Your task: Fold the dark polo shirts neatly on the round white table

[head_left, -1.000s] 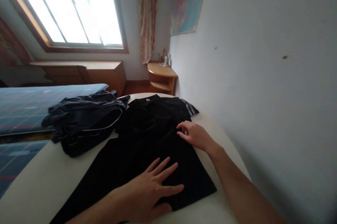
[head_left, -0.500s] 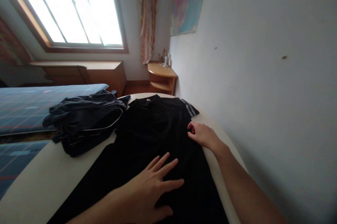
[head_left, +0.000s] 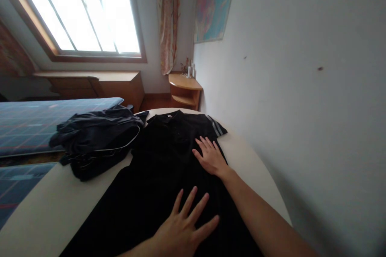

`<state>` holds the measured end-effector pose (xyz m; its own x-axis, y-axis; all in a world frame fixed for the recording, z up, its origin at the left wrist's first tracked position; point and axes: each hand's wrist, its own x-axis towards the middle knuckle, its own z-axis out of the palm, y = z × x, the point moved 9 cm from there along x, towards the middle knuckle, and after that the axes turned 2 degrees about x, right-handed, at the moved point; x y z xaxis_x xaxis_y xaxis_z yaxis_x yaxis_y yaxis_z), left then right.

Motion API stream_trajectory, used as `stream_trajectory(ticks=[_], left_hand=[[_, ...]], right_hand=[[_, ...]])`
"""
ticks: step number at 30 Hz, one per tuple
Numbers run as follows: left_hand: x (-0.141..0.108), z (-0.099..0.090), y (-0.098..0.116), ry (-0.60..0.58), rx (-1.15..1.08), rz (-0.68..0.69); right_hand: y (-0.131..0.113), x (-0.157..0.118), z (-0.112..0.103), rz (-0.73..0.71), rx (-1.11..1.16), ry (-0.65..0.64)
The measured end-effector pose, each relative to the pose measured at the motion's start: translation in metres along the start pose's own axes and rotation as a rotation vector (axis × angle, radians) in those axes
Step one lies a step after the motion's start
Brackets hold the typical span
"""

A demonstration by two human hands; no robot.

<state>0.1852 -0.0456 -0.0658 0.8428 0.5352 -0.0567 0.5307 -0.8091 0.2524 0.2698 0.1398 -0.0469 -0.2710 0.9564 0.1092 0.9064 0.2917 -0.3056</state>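
A black polo shirt (head_left: 159, 160) lies spread on a pale round-edged table (head_left: 244, 148), its collar at the far end and a sleeve with grey stripes at the far right. My left hand (head_left: 183, 227) rests over the near middle of the shirt, fingers spread. Farther up, my right hand (head_left: 209, 154) lies flat on the shirt's right side below the striped sleeve, its fingers stretched out. Neither hand grasps the cloth. The shirt's near end runs out of view at the bottom.
A heap of dark clothes (head_left: 96, 140) with white piping sits at the table's left edge. Beyond it are blue plaid mattresses (head_left: 27, 128). A white wall (head_left: 295, 108) rises close on the right; a wooden corner shelf (head_left: 185, 82) and a desk (head_left: 120, 84) stand behind.
My right hand has gone from curled fingers at the shirt's right edge to lying flat, farther left on the cloth. My left hand has shifted slightly right and nearer, its fingers still spread.
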Motion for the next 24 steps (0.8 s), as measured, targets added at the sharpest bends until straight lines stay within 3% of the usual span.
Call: stream_trajectory(ticks=[6, 10, 12, 14, 17, 19, 21, 24], left_hand=[[0.000, 0.016, 0.004, 0.106, 0.043, -0.056], [0.006, 0.025, 0.016, 0.097, -0.069, -0.129], [0.010, 0.017, 0.022, 0.074, -0.146, -0.154], [0.011, -0.003, 0.017, 0.108, -0.217, -0.222], [0.002, -0.044, -0.018, 0.302, -0.238, -0.356], [-0.008, -0.065, -0.046, 0.432, -0.082, -0.396], [-0.022, -0.069, -0.080, 0.483, 0.061, -0.513], [-0.038, -0.055, -0.111, 0.427, 0.143, -0.609]], right_hand=[[0.010, 0.018, -0.002, 0.091, 0.020, -0.038], [0.012, 0.030, -0.004, 0.227, 0.072, -0.041], [0.008, 0.030, -0.011, 0.260, 0.063, 0.067], [0.003, 0.026, -0.015, 0.247, 0.054, 0.150], [0.001, 0.018, -0.013, 0.209, 0.081, 0.167], [0.002, 0.014, -0.013, 0.199, 0.099, 0.174], [0.003, 0.010, -0.015, 0.203, 0.115, 0.185], [0.003, 0.005, -0.015, 0.231, 0.149, 0.174]])
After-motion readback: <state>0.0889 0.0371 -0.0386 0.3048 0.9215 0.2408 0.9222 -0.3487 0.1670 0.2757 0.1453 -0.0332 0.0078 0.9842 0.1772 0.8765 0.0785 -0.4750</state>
